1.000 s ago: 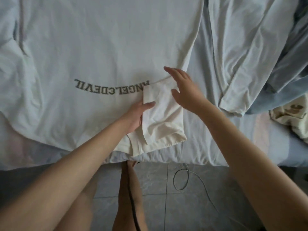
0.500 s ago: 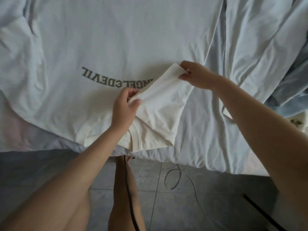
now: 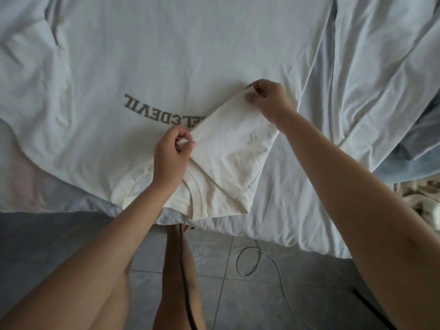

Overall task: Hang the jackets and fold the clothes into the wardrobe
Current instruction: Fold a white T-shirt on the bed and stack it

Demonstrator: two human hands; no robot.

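Note:
A white T-shirt (image 3: 166,55) with dark upside-down lettering lies spread on the bed, its collar at the near edge. One short sleeve (image 3: 233,144) is folded in over the chest and covers part of the lettering. My left hand (image 3: 170,160) pinches the sleeve's near corner by the collar. My right hand (image 3: 269,98) pinches the sleeve's far corner and holds it slightly raised.
A pale blue bedsheet (image 3: 309,206) covers the bed, with another white garment (image 3: 381,67) and a blue one (image 3: 419,144) at the right, and a patterned cloth (image 3: 421,198) at the right edge. Below, a tiled floor with a white cable (image 3: 252,260) and a black cord.
Both hands went from lying flat on the folded sleeve to pinching its two corners; the sleeve is now drawn taut and angled toward the upper right.

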